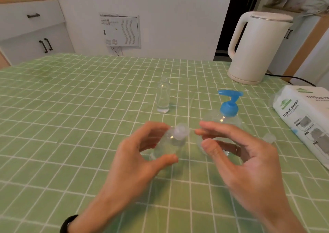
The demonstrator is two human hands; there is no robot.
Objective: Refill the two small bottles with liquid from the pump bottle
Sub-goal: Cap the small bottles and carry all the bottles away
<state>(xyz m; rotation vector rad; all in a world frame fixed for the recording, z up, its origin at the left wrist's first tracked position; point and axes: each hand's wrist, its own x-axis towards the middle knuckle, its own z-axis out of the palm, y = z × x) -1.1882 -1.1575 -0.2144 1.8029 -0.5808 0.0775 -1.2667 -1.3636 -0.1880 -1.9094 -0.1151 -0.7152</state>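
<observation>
A small clear bottle point(170, 143) with a translucent cap stands on the green checked tablecloth point(71, 108), just in front of me. My left hand point(142, 154) curls round it, thumb at its near side and fingers behind it. My right hand point(236, 154) hovers to the right of the cap with loosely curved fingers and holds nothing. It partly hides the clear pump bottle point(226, 120) with the blue pump head. A second small bottle point(162, 97) stands uncapped farther back. A loose translucent cap point(269, 138) lies on the cloth to the right.
A white electric kettle point(254, 49) stands at the back right, its black cord trailing right. A pack of tissue paper point(308, 118) lies along the right edge. White cabinets and a wall stand behind the table.
</observation>
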